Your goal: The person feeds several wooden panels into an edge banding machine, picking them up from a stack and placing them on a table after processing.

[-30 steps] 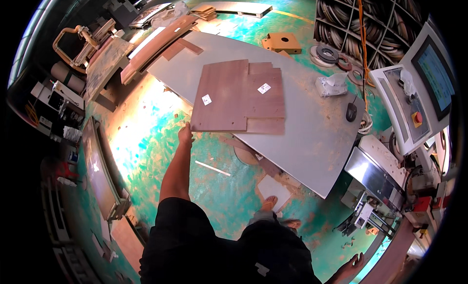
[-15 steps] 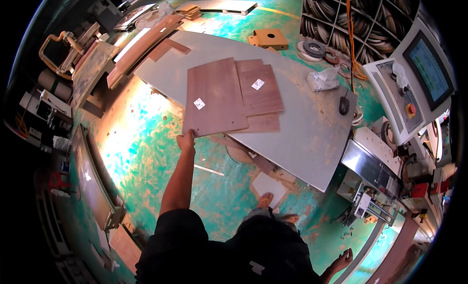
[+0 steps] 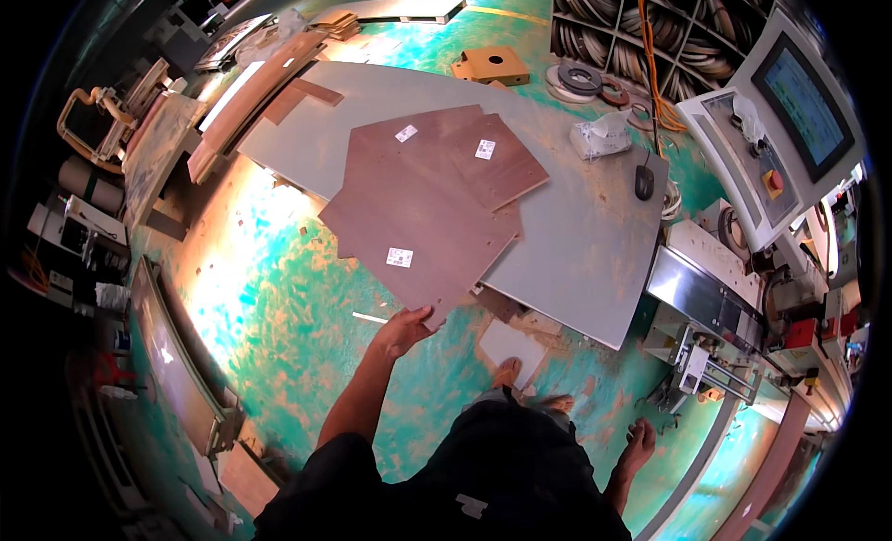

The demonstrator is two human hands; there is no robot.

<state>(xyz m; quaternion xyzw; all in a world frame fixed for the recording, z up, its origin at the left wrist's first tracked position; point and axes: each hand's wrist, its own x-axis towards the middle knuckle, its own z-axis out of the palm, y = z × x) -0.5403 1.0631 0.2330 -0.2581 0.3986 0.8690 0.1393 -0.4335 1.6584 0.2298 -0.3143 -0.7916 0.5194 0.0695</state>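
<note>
Several flat reddish-brown wooden panels lie fanned over one another on a grey table. The nearest wooden panel (image 3: 418, 230) carries a white label and small holes, and its near corner juts past the table's edge. At that corner my left hand (image 3: 406, 333) is closed on the panel, with the undersides of the fingers partly hidden. Behind it, a panel (image 3: 506, 160) with its own label sits to the right, and a third label shows on a panel (image 3: 381, 141) at upper left. My right hand (image 3: 637, 442) hangs low at the right, loosely curled, holding nothing visible.
The grey table (image 3: 576, 253) bears a mouse (image 3: 644, 181) and a plastic-wrapped packet (image 3: 599, 136). A control screen (image 3: 803, 99) and machine parts stand at the right. Rolls of edging fill a rack (image 3: 623, 30). Long boards (image 3: 251, 113) lie at the far left.
The nearest panel has turned and come toward me, its corner now further over the table edge. My left hand has moved right and nearer with it. My right hand has risen slightly.
</note>
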